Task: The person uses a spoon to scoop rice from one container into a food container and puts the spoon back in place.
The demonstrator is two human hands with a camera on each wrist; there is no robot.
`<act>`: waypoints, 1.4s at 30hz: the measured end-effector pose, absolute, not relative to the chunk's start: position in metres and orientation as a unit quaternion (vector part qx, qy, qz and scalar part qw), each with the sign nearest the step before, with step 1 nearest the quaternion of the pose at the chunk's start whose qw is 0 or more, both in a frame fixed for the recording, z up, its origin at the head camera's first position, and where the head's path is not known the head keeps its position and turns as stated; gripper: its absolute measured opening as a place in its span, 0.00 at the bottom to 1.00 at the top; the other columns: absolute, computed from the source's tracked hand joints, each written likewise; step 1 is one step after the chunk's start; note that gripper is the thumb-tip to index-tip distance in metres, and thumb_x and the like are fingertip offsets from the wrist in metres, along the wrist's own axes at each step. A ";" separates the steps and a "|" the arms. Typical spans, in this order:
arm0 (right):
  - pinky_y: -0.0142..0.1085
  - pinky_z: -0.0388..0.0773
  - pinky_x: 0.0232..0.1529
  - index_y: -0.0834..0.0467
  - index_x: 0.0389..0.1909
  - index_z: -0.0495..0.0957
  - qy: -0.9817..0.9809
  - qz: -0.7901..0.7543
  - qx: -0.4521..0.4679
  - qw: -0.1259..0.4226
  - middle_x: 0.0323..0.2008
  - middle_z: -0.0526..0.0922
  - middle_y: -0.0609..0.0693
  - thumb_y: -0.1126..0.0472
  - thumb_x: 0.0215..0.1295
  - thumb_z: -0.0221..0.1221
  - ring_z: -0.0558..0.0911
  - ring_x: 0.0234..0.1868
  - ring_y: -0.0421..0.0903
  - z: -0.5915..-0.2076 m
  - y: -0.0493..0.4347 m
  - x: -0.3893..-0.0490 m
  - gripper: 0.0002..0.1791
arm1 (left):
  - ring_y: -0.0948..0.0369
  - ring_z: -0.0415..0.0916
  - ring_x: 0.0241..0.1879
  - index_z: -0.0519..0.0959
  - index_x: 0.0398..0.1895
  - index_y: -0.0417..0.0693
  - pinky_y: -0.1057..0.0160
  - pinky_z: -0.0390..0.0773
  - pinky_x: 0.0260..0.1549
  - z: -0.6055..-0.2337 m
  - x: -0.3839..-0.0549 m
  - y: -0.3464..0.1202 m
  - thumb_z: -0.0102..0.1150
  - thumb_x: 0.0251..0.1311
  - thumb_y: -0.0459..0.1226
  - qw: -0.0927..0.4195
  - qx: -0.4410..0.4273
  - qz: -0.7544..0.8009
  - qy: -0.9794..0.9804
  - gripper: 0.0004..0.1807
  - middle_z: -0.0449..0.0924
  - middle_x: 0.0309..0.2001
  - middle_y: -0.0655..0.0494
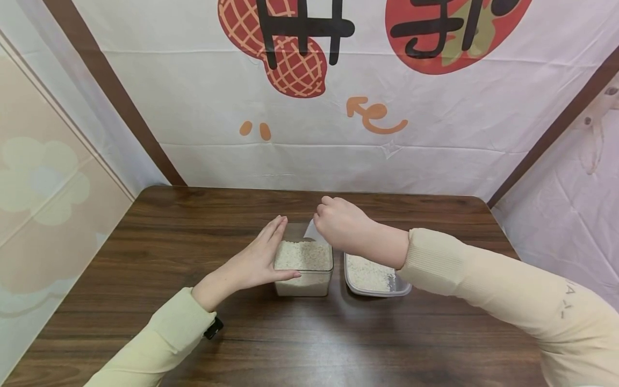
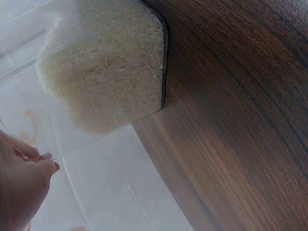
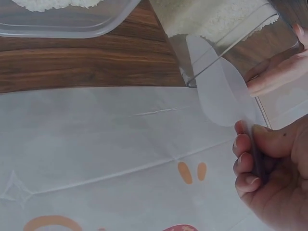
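Observation:
A clear box with rice in it stands in the middle of the table. My left hand rests at its left side, thumb along the front and straight fingers toward the back. The fingers also show beyond the box in the right wrist view. My right hand grips the handle of a translucent white scoop, fingers curled round it. The scoop's bowl overlaps the box's back rim, its tip over the inside. Through the wall, in the left wrist view, rice grains are heaped in a slope.
Right of the box, under my right forearm, stands a shallow clear tub of rice. The dark wooden table ends at a white printed cloth hanging behind it. Another cloth hangs at the left.

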State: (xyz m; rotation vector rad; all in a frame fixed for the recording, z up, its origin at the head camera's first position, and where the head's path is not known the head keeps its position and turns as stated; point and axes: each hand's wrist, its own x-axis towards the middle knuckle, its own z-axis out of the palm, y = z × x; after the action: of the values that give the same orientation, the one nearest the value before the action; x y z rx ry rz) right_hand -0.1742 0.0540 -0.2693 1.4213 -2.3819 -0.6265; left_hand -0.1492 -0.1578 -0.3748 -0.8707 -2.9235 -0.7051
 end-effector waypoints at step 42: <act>0.35 0.71 0.25 0.60 0.22 0.79 -0.855 -0.145 0.496 -0.036 0.17 0.76 0.51 0.70 0.62 0.47 0.73 0.20 0.43 -0.283 0.042 -0.186 0.14 | 0.50 0.39 0.69 0.42 0.69 0.32 0.52 0.54 0.63 -0.375 -0.149 -0.158 0.60 0.46 0.61 0.009 -0.280 -0.218 -0.935 0.60 0.41 0.70 0.40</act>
State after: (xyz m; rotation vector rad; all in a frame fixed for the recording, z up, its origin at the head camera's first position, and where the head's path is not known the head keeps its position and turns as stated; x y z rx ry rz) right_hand -0.1861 0.0420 -0.2828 1.5958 -2.7499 -0.4655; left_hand -0.1489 -0.1584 -0.3747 -0.8743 -2.9206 -0.6807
